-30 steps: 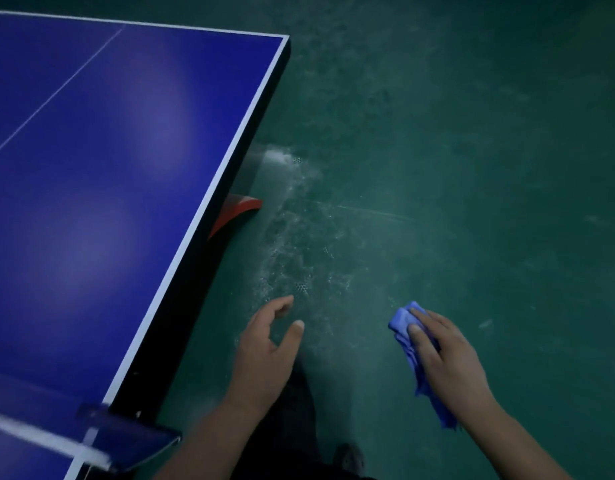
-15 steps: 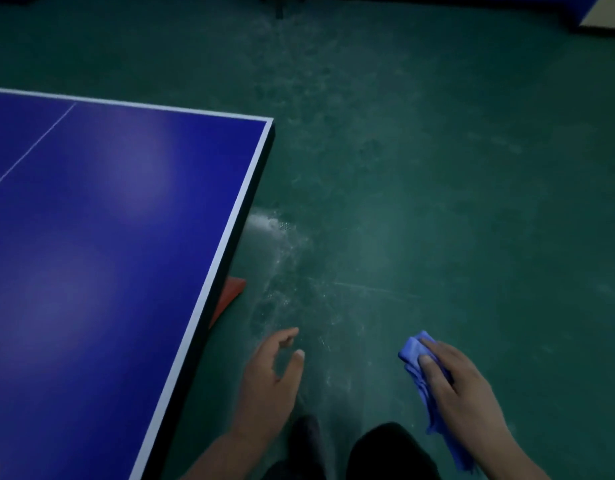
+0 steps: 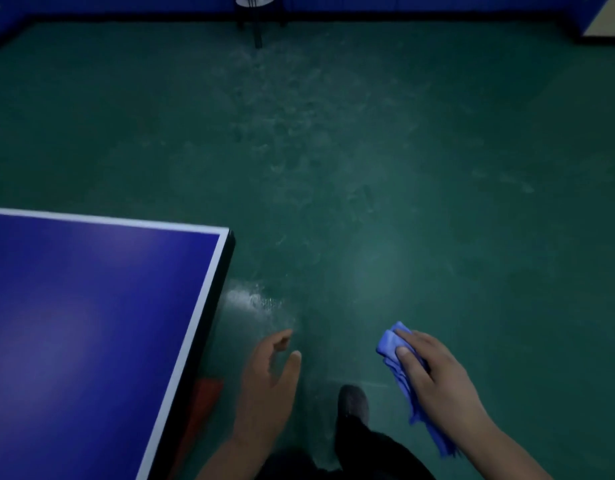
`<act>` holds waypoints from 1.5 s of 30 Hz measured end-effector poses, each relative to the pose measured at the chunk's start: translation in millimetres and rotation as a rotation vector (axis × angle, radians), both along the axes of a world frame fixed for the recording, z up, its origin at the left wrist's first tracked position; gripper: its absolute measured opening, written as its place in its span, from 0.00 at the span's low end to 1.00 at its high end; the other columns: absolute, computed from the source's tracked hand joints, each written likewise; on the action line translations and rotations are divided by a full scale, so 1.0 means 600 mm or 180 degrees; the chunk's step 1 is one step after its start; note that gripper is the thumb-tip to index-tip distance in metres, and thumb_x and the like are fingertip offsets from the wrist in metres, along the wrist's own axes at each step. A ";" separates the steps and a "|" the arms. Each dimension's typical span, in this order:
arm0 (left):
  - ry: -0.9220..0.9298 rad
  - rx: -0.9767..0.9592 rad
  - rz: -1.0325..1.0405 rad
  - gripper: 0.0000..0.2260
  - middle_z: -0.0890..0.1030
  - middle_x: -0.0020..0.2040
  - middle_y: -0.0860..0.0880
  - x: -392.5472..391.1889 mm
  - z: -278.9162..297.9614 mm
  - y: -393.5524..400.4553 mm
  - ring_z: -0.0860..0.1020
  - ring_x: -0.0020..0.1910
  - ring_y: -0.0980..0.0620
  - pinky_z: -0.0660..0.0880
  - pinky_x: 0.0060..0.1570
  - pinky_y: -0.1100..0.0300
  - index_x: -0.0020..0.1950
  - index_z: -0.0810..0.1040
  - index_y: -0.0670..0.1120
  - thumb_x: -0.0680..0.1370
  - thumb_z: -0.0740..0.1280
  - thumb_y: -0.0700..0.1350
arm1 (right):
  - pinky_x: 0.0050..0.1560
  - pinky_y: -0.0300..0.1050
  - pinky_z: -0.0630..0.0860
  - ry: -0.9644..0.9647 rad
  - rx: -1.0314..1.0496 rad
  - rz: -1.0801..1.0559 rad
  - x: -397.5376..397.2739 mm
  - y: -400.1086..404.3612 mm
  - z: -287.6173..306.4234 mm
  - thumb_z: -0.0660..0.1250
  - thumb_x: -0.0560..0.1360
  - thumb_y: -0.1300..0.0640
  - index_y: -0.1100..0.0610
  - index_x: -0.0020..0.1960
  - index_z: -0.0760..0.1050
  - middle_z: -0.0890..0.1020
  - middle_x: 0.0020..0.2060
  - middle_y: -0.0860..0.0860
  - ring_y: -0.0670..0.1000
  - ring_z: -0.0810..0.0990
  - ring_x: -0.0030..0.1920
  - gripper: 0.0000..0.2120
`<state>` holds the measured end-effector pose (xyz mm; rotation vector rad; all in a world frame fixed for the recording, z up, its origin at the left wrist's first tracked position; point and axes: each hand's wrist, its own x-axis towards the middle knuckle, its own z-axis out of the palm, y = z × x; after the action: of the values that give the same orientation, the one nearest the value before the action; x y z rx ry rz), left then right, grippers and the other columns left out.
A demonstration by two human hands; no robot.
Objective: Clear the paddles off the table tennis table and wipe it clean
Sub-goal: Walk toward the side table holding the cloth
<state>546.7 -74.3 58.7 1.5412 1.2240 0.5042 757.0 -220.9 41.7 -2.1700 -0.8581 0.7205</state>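
**Cloth in the right hand, beside the corner of the blue table**

The right hand (image 3: pixel 434 372) holds a blue cloth (image 3: pixel 401 368). The fingers and the thumb curl around its bunched upper part, and the rest of the cloth hangs down under the palm toward the wrist. The hand is in the air above the green floor (image 3: pixel 437 168), well apart from the table.

The left hand (image 3: pixel 269 382) holds nothing. Its fingers are loosely bent and a little spread, the thumb stands apart from them, and the palm faces to the right. It hangs just beside the right edge of the table, not touching it.

The table tennis table (image 3: pixel 91 323) fills the lower left. Its top is dark blue with a white line along the edges, and its far right corner points toward the middle of the view. No paddle lies on the part of the top that is visible. Under the right edge, near the left hand, a red-orange part (image 3: pixel 204 407) shows; I cannot tell what it is.

Between the two hands, a dark shoe (image 3: pixel 354 403) and a dark trouser leg of the person stand on the floor. The floor has pale worn marks near the table corner. At the far wall, a dark stand (image 3: pixel 256 19) is visible.
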 end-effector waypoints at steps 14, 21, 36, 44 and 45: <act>-0.0159 -0.0015 0.1016 0.15 0.81 0.59 0.55 0.296 -0.047 0.612 0.78 0.59 0.56 0.73 0.60 0.60 0.59 0.78 0.56 0.78 0.70 0.38 | 0.59 0.20 0.59 -0.0070 -0.0006 0.0893 0.366 0.712 -0.016 0.63 0.81 0.51 0.46 0.67 0.77 0.76 0.64 0.39 0.36 0.72 0.63 0.15; -0.0309 0.0085 0.0740 0.16 0.80 0.59 0.58 0.475 -0.033 0.984 0.78 0.60 0.61 0.73 0.65 0.56 0.56 0.76 0.61 0.78 0.71 0.40 | 0.57 0.18 0.58 -0.0176 0.0004 0.0788 0.526 1.051 0.030 0.65 0.80 0.54 0.48 0.65 0.79 0.77 0.63 0.39 0.36 0.73 0.61 0.14; -0.0304 0.0090 0.0747 0.14 0.82 0.55 0.61 0.911 -0.059 1.659 0.78 0.58 0.62 0.72 0.69 0.49 0.56 0.77 0.59 0.71 0.70 0.53 | 0.57 0.18 0.58 -0.0102 0.0042 0.0442 0.967 1.727 -0.009 0.66 0.80 0.56 0.51 0.64 0.80 0.79 0.62 0.43 0.35 0.73 0.58 0.14; -0.0235 0.0354 0.1182 0.14 0.82 0.56 0.59 1.016 -0.022 2.064 0.79 0.57 0.62 0.73 0.66 0.54 0.56 0.77 0.59 0.71 0.69 0.52 | 0.60 0.31 0.64 -0.0161 0.0061 0.1079 1.123 2.195 0.024 0.65 0.80 0.54 0.49 0.66 0.78 0.78 0.64 0.42 0.43 0.75 0.62 0.15; -0.0273 0.0298 0.1205 0.15 0.82 0.55 0.61 1.029 -0.030 2.113 0.79 0.57 0.62 0.73 0.65 0.54 0.56 0.77 0.59 0.70 0.69 0.54 | 0.60 0.29 0.63 -0.0159 0.0068 0.1118 1.138 2.254 0.019 0.65 0.80 0.54 0.50 0.66 0.78 0.77 0.63 0.42 0.42 0.74 0.62 0.15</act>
<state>1164.0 1193.3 40.6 1.3515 1.4490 0.8757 1439.7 1131.6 53.0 -2.0473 -1.2867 0.8231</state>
